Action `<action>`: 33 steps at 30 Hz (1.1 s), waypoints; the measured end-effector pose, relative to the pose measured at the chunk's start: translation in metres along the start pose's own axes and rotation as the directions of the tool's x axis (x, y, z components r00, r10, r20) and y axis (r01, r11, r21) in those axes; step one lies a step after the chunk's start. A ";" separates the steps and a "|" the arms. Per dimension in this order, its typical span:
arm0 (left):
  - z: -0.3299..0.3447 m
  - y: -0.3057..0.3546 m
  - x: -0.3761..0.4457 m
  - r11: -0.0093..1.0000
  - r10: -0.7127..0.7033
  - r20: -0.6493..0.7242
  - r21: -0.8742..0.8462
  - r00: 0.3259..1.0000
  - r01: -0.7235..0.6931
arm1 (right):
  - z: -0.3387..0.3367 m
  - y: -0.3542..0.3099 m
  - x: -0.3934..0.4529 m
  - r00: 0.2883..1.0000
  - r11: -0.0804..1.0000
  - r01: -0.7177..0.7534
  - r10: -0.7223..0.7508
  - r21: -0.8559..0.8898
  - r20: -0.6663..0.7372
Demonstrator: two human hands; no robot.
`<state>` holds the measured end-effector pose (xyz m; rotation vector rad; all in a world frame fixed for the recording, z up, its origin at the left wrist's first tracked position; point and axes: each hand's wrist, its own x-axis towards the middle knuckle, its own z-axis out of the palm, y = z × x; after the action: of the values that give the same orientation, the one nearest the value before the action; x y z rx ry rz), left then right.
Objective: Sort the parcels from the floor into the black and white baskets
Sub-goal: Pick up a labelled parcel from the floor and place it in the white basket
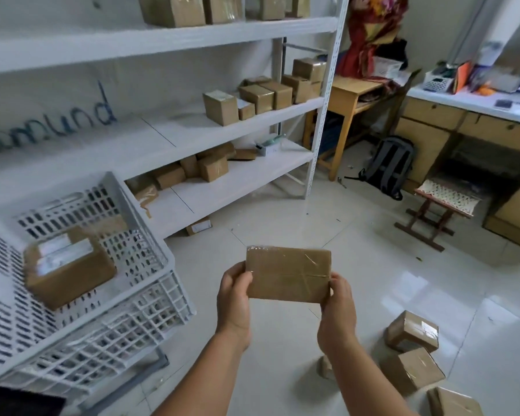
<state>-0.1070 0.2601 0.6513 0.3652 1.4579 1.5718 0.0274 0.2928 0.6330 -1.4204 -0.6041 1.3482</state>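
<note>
brown and taped, a flat parcel (288, 276) is held up over the floor (373, 280) with the left hand (234, 298) and right hand (336, 307) each pinching a short edge, its broad face turned to the person, probably to read it before choosing a basket. one parcel (68, 267) already lies in the white basket (162, 283) at left. more parcels (412, 331) wait on the glossy pale tiles, with white shelves (222, 181) behind and a counter (469, 103) at right.

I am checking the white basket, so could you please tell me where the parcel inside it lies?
In the head view, the parcel lies at the left, on the floor of the white basket, left of both hands holding another parcel.
</note>
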 end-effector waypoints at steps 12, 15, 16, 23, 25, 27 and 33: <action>-0.132 0.148 0.045 0.909 0.372 0.019 0.197 0.928 -0.368 | 0.188 -0.018 -0.087 0.945 0.984 0.130 -0.088 -0.118 0.314; -0.171 0.172 0.061 0.896 0.409 -0.024 0.200 0.912 -0.396 | 0.231 -0.012 -0.111 0.926 0.980 0.147 -0.089 -0.131 0.367; -0.185 0.178 0.065 0.896 0.411 -0.045 0.205 0.911 -0.394 | 0.244 -0.010 -0.119 0.917 0.978 0.165 -0.104 -0.129 0.384; -0.274 0.200 0.088 0.878 0.365 -0.125 0.375 0.923 -0.297 | 0.317 0.023 -0.156 0.883 0.935 0.192 -0.032 -0.298 0.469; -0.294 0.202 0.093 0.882 0.313 -0.149 0.412 0.938 -0.229 | 0.331 0.031 -0.161 0.871 0.918 0.174 0.025 -0.356 0.491; -0.310 0.202 0.099 0.879 0.250 -0.197 0.457 0.948 -0.137 | 0.344 0.039 -0.163 0.866 0.912 0.150 0.064 -0.381 0.495; -0.338 0.189 0.118 0.880 0.046 -0.308 0.463 0.950 0.108 | 0.376 0.059 -0.157 0.862 0.780 0.198 0.150 -0.594 0.484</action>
<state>-0.4986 0.1668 0.6933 0.3826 2.0955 1.2660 -0.3765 0.2592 0.7077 -1.5479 -1.5485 1.5917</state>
